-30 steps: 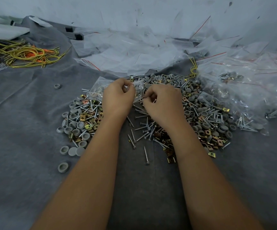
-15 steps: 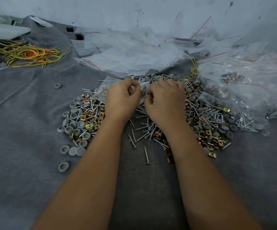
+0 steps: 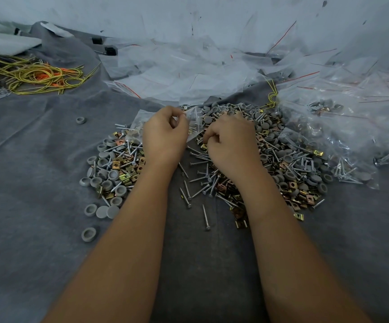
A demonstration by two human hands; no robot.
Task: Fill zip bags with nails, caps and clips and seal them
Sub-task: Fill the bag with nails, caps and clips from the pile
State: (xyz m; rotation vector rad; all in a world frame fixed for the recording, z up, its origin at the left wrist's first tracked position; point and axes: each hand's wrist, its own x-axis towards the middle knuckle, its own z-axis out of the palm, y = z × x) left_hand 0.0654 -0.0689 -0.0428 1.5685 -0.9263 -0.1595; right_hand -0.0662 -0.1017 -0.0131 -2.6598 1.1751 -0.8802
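The left hand (image 3: 165,134) pinches the mouth of a clear zip bag (image 3: 194,120) just above the heap of nails, grey caps and brass clips (image 3: 282,169) on the grey cloth (image 3: 37,171). The right hand (image 3: 232,145), fingers curled, rests on the heap just beside the bag; I cannot tell whether it holds anything. Empty bags (image 3: 177,75) lie behind, filled bags (image 3: 342,136) to the right

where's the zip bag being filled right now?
In the head view, the zip bag sits centre frame at the far edge of the hardware pile, pinched at its mouth by the left hand, with the right hand just right of it.
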